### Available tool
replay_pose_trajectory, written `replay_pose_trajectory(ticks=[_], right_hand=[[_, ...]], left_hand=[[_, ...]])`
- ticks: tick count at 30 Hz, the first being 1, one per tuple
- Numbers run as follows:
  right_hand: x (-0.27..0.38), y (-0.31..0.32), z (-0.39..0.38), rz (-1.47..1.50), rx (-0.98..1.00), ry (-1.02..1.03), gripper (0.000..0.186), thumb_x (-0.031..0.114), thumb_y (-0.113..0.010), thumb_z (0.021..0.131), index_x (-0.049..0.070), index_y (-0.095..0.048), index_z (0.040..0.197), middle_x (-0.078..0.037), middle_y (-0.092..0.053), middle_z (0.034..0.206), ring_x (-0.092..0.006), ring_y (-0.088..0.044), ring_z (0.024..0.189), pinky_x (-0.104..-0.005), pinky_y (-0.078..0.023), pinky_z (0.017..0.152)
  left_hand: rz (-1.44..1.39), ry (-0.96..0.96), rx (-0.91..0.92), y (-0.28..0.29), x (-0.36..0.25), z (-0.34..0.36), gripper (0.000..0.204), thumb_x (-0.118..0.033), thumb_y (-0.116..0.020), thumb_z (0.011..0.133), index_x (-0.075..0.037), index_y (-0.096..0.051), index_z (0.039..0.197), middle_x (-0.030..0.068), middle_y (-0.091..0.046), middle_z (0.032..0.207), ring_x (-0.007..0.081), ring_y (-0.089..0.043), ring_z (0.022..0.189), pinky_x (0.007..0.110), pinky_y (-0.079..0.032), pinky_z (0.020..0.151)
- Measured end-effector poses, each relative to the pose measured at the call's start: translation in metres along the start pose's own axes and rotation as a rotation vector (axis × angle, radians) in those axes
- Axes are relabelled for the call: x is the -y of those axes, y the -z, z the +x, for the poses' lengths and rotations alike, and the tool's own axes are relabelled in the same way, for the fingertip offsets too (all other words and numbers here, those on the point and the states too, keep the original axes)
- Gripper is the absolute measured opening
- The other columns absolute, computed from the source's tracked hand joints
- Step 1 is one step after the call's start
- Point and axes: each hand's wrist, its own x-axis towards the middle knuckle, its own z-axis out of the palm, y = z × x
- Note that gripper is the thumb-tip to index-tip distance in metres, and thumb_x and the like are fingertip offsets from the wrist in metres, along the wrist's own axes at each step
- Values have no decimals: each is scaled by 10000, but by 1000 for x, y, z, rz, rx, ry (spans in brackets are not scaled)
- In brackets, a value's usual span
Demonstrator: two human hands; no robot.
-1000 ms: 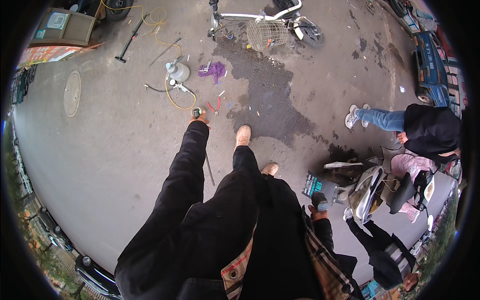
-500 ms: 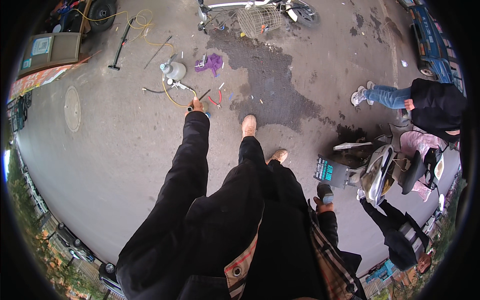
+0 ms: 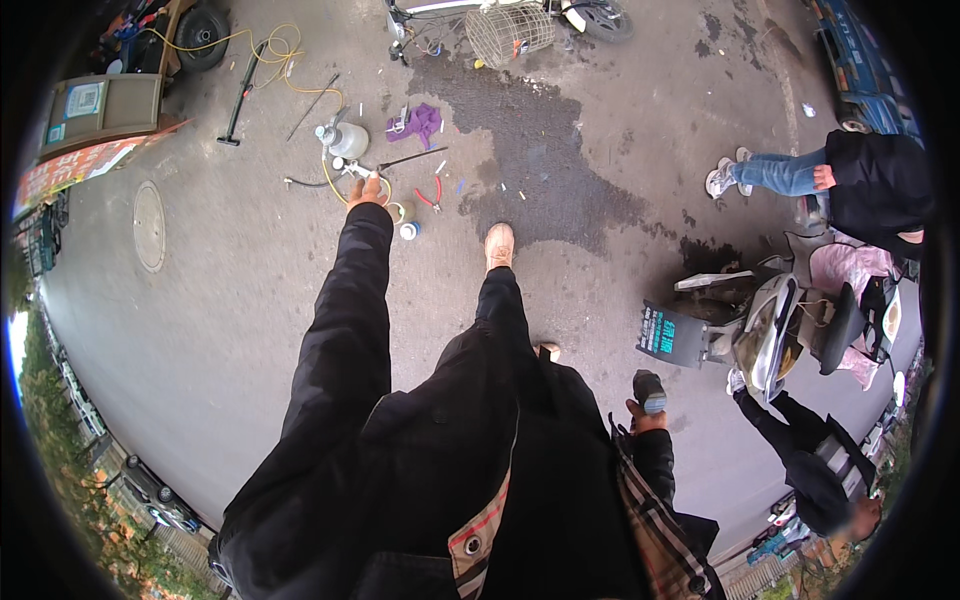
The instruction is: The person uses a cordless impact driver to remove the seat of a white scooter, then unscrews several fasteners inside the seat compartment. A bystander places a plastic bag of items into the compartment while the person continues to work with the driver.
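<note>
My left hand (image 3: pixel 369 190) reaches down close to the ground, its fingertips at the near end of a long thin dark rod (image 3: pixel 415 158). Just beyond the fingers lies an air gun (image 3: pixel 352 168) with a round gauge and a hose. A whitish round canister (image 3: pixel 347 140) stands behind it. Near my wrist is a small blue-and-white cap-like thing (image 3: pixel 409 231). To the hand's right lie red-handled pliers (image 3: pixel 430 194). At my side, my right hand (image 3: pixel 648 419) is closed around a thick dark tool with a blue-grey part (image 3: pixel 650 392), its exact kind unclear.
A purple cloth (image 3: pixel 418 122) and a floor pump (image 3: pixel 238 100) lie on the pavement. Ahead is a bike with a wire basket (image 3: pixel 510 35). A scooter (image 3: pixel 765 330) stands at the right, with two people (image 3: pixel 780 180) near it. Wet ground (image 3: pixel 540 150) spreads ahead.
My left hand has moved left and forward with the rod, which now points flatter to the right. The blue-and-white thing is more exposed. My right shoe has drawn back, largely behind my leg.
</note>
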Motion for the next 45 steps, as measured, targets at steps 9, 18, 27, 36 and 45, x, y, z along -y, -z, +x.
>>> replay_pose_trajectory(ticks=[9,18,27,36,45], right_hand=[[-123,-6,29,214,-2,144,337,290,-857,813,27,-649,776,-49,-582,597,-174,-528,469,-357,-403,456],[-306,8,19,174,-140,152,601,534,-860,739,118,-760,1161,-180,-766,1044,-348,-731,1004,-432,-552,914],[-353,67,-4,540,-322,210,659,606,-825,741,49,-753,1085,-255,-738,928,-413,-723,919,-462,-567,838],[-307,228,-28,748,-219,484,463,279,-786,861,2,-666,1212,-171,-736,1017,-263,-694,968,-374,-539,899],[-298,365,-40,1048,-137,856,873,-47,-589,798,-41,-242,1598,-203,-509,1487,-246,-500,1372,-321,-410,1116]], left_hand=[[84,1,115,0,119,-135,658,-484,-735,932,-112,-526,1432,144,-663,1318,318,-647,1141,469,-507,897],[81,579,1451,-39,282,-235,444,-467,-427,1048,-178,-546,732,66,-566,656,242,-588,631,491,-428,574],[805,219,1100,-164,324,-554,424,-221,-710,974,-21,-512,1291,214,-609,1307,384,-614,1205,551,-575,927],[1056,258,1710,-259,352,-773,563,-181,-710,976,63,-494,1435,204,-561,1422,336,-535,1344,454,-487,1089],[817,216,2142,-336,401,-904,835,-226,-800,905,10,-329,1553,171,-448,1537,279,-422,1444,412,-329,1198]])
